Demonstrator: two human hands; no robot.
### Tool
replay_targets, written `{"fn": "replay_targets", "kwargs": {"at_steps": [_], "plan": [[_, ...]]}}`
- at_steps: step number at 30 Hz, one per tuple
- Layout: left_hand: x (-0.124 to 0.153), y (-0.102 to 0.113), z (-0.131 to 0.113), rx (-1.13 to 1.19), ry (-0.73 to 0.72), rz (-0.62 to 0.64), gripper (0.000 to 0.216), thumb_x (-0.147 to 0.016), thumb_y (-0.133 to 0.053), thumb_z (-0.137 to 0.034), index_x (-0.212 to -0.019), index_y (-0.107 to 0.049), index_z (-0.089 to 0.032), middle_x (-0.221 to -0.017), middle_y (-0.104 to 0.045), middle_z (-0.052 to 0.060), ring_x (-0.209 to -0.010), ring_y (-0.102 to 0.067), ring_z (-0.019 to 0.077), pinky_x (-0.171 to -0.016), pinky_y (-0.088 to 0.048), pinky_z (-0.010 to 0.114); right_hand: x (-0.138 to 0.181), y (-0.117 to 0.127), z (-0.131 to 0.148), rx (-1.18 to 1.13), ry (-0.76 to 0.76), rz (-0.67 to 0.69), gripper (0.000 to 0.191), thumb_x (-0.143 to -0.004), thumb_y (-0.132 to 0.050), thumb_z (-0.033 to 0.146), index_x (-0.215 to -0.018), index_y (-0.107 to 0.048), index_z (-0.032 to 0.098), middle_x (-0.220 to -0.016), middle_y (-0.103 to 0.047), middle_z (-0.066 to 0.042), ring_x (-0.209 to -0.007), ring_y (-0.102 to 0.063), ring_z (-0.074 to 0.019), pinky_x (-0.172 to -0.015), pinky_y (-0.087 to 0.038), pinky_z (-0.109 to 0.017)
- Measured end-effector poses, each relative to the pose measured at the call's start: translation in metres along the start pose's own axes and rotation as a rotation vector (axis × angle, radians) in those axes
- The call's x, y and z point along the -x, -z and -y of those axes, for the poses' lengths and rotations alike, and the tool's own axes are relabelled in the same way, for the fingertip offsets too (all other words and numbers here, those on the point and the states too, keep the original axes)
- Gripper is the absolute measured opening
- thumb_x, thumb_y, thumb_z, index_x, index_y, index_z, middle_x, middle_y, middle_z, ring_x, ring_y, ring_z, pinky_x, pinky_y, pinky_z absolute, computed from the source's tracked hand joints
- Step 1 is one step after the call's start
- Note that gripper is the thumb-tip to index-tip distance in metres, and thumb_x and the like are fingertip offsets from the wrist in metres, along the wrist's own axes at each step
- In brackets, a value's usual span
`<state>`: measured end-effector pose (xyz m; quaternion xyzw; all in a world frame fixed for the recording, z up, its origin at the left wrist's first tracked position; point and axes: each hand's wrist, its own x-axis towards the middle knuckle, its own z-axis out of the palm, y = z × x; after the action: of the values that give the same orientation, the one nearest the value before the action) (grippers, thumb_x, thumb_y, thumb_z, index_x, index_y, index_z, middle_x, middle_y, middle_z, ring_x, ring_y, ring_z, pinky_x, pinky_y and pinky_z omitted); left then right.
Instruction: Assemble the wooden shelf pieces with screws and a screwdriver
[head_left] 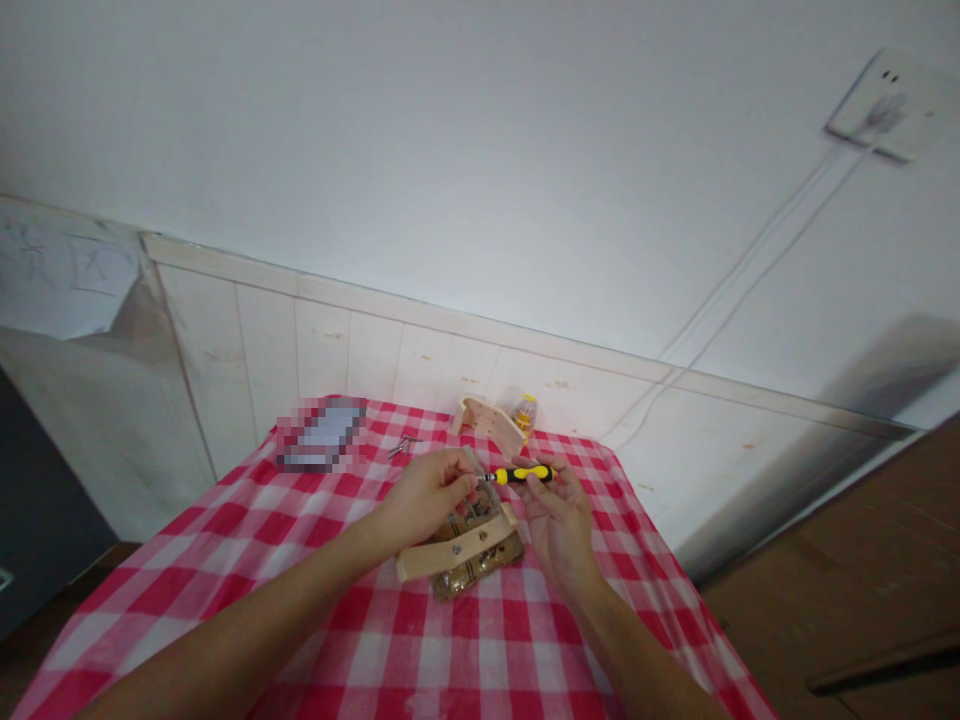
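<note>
My right hand (559,515) is closed around the yellow and black handle of a screwdriver (525,475), which lies nearly level with its tip pointing left. My left hand (435,495) has its fingers pinched at that tip; whatever they hold there is too small to make out. Below both hands, a curved pale wooden piece (450,552) with two dark screw heads lies across a brown piece of cardboard or packaging (480,575). Part of the packaging is hidden by my left hand and the wood.
Behind my hands stand another curved wooden piece (491,425) and a clear packet with yellow (525,412). Small metal parts (405,446) lie left of them, near a blurred-out flat object (322,437). A checked red-and-white cloth (420,650) covers the table, which meets the wall.
</note>
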<state>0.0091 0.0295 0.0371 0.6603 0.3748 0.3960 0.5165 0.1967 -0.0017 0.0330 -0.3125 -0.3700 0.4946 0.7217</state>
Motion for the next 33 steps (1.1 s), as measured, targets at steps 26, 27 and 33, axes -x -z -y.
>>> {"fn": "replay_targets", "kwargs": {"at_steps": [26,27,33], "plan": [[-0.005,0.011,0.021,0.227,-0.059,0.206,0.025,-0.077,-0.08,-0.036,-0.091,-0.077,-0.015,-0.089,-0.075,0.006,-0.077,-0.067,0.0169,-0.07,-0.05,0.027,0.02,0.001,-0.001,0.611,0.43,0.061,0.036,-0.087,-0.078,0.027,-0.12,-0.063,0.027,-0.101,-0.08,-0.005,-0.088,-0.078,-0.0198,-0.079,-0.064,-0.035],[-0.005,0.012,0.024,0.229,-0.08,0.21,0.025,-0.078,-0.079,-0.036,-0.092,-0.078,-0.016,-0.091,-0.076,0.007,-0.079,-0.067,0.0173,-0.072,-0.05,0.027,0.023,0.004,-0.003,0.681,0.469,0.098,0.038,-0.089,-0.077,0.027,-0.124,-0.064,0.027,-0.105,-0.079,-0.006,-0.091,-0.077,-0.0209,-0.081,-0.064,-0.036],[-0.008,0.008,0.038,0.19,-0.1,0.304,0.017,-0.084,-0.072,-0.026,-0.095,-0.082,-0.018,-0.091,-0.077,0.006,-0.08,-0.066,0.0165,-0.074,-0.049,0.027,0.026,0.017,-0.013,0.867,0.527,0.218,0.043,-0.095,-0.068,0.027,-0.137,-0.06,0.03,-0.118,-0.076,-0.009,-0.103,-0.075,-0.0251,-0.09,-0.062,-0.043]]}}
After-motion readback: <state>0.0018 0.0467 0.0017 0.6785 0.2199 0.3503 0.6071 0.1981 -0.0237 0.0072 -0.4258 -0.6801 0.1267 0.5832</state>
